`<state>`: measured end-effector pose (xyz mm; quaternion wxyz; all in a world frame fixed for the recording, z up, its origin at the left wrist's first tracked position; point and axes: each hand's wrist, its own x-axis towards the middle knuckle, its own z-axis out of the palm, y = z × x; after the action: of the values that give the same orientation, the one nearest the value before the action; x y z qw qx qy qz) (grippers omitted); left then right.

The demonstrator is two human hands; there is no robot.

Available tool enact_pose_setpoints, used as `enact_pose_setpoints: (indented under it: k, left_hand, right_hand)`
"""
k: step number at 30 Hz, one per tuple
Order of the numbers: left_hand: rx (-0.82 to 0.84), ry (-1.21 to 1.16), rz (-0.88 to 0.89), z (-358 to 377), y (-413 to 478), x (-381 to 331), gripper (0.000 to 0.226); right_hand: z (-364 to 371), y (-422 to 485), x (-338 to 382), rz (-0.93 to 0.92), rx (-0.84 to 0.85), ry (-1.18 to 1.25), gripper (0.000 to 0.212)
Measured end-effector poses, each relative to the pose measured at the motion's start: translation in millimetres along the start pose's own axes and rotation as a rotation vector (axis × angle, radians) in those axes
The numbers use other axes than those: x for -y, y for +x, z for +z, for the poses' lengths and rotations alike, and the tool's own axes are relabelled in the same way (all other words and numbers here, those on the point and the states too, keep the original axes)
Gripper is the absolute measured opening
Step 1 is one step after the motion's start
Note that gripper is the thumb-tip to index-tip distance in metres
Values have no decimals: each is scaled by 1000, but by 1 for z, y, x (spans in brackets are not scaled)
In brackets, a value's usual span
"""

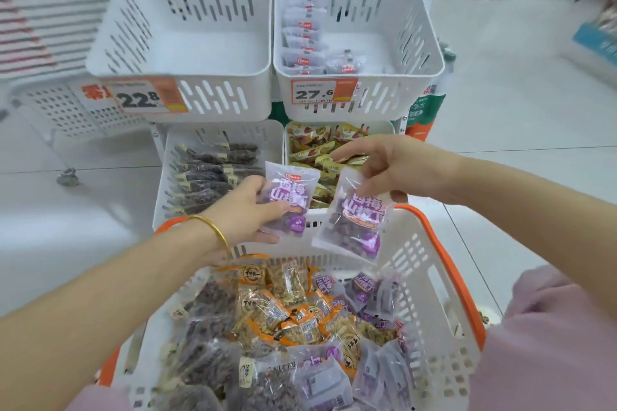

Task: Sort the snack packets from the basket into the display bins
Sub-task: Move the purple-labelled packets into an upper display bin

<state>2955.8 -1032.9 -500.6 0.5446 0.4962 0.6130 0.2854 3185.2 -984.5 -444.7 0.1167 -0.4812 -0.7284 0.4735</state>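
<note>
My left hand point(247, 210) grips a purple snack packet point(289, 197) above the far rim of the white basket with an orange rim point(444, 280). My right hand point(384, 167) pinches the top of a second purple packet point(354, 223) that hangs tilted over the basket. The basket holds several mixed packets: orange point(290, 310), dark brown point(207, 327) and purple point(374, 370). The upper right display bin point(420, 43) holds matching purple packets point(303, 40) in a row along its left side. The upper left bin point(140, 30) has nothing in it.
The lower left bin point(167, 183) holds dark brown packets, the lower right bin point(287, 140) yellow packets. Price tags 22.8 point(143, 98) and 27.6 point(320, 92) hang on the upper bins. White tiled floor lies on both sides; shelving stands at the back right.
</note>
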Motion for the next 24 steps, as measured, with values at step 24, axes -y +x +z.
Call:
enact_pose_setpoints:
  k: [24]
  left_hand:
    - [216,-112,219,22,13,-13,61]
  right_hand:
    - [1,19,20,-98,-251,-209,52]
